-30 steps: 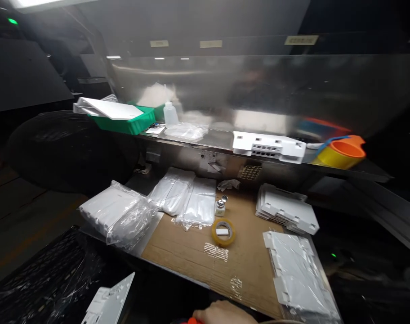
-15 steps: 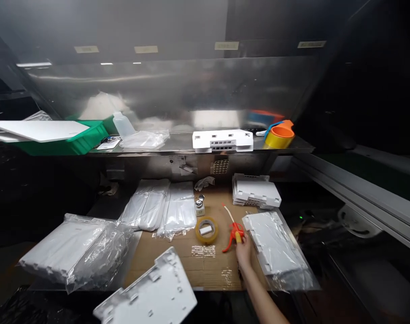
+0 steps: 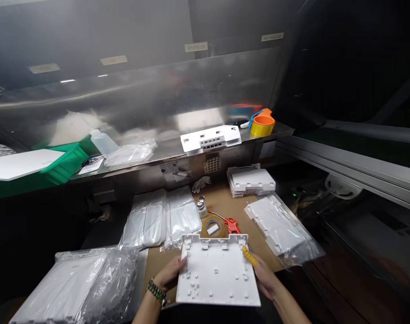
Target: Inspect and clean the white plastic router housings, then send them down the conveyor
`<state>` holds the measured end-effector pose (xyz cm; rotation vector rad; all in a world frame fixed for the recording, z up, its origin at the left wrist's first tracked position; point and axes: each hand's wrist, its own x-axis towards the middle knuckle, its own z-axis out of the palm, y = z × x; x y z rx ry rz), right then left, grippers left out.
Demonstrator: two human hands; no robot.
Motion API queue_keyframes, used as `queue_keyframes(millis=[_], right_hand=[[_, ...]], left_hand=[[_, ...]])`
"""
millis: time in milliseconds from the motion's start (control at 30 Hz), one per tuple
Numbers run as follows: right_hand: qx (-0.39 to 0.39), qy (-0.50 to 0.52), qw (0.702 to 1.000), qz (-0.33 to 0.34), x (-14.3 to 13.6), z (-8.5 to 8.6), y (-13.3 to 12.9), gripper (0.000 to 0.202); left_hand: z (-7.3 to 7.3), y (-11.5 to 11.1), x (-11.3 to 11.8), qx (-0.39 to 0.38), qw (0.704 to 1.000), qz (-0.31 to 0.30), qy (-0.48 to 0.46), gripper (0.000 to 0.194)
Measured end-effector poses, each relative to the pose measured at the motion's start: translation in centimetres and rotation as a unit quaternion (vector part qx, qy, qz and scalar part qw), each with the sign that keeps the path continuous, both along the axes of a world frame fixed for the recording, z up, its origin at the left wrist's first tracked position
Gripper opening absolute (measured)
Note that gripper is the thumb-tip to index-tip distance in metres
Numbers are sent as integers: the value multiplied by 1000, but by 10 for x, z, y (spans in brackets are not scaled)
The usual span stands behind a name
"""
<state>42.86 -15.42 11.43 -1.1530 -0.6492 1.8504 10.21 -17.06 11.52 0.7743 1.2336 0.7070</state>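
Note:
Held up in front of me is a white plastic housing panel [image 3: 218, 281], its inner face with small clips and posts toward me. My left hand [image 3: 171, 272], with a beaded bracelet at the wrist, grips the panel's left edge. On the opposite edge is my right hand [image 3: 263, 273], a yellow cover on its thumb. Just beyond the panel lie a red air blow gun [image 3: 231, 224] and a roll of clear tape [image 3: 205, 230], partly hidden by the panel. Both hands' other fingers are mostly behind the panel.
Bagged white panels lie at left [image 3: 66, 283] and right [image 3: 279, 225]. Clear bags [image 3: 146, 216], a small dispenser bottle [image 3: 201, 206] and stacked white housings [image 3: 250, 180] sit farther back. The metal shelf holds a green bin [image 3: 68, 164], a squeeze bottle [image 3: 104, 143] and yellow tape [image 3: 261, 128].
My right hand has let go of the red air blow gun, now lying by the tape roll, and taken the panel's right edge. The panel has moved up and right into full view.

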Motion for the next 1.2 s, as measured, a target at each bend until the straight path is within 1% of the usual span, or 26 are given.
queue_keyframes(millis=[67,100,167,200,267,333,400,467,567,667,733,833,933,1000,1067,1133,1200], right_hand=[[-23,8,999,-40,8,12,-4,48],[-28,9,997,-71,13,17,-4,49],[-31,15,988,-151,23,28,-7,50],[-33,19,981,-191,27,34,-10,51],[-33,23,968,-249,34,45,-17,54],[-29,18,958,-286,38,54,-26,56],[-19,7,949,-313,38,61,-34,58],[-10,-6,944,-329,36,66,-40,60],[-2,-29,941,-336,31,69,-46,65],[-4,-38,940,-338,26,70,-48,67],[-10,-39,940,-338,23,69,-47,67],[-17,-42,939,-341,15,61,-45,67],[-16,-50,942,-330,-4,47,-40,67],[0,-69,949,-306,-23,37,-35,67],[35,-114,954,-274,-44,30,-30,66],[88,-173,953,-234,-63,24,-26,63],[146,-222,946,-184,-79,19,-24,60]], left_hand=[[-8,32,-9,40,996,-20,75,70],[-14,48,-14,60,990,-23,124,64],[-27,76,-25,92,966,-33,238,46],[-34,87,-31,104,949,-44,293,41],[-46,101,-41,122,911,-74,387,38],[-55,108,-51,131,877,-108,450,36],[-61,113,-60,133,852,-135,488,35],[-64,120,-67,134,838,-151,507,34],[-66,134,-78,135,833,-164,511,33],[-67,148,-88,133,843,-161,496,31],[-69,154,-93,127,852,-146,487,31],[-70,156,-97,121,861,-114,481,31],[-69,153,-98,130,865,-98,475,31],[-67,150,-97,139,864,-101,473,30],[-65,146,-95,150,862,-115,470,30],[-65,141,-91,159,865,-136,457,30],[-69,135,-82,164,872,-159,434,29]])
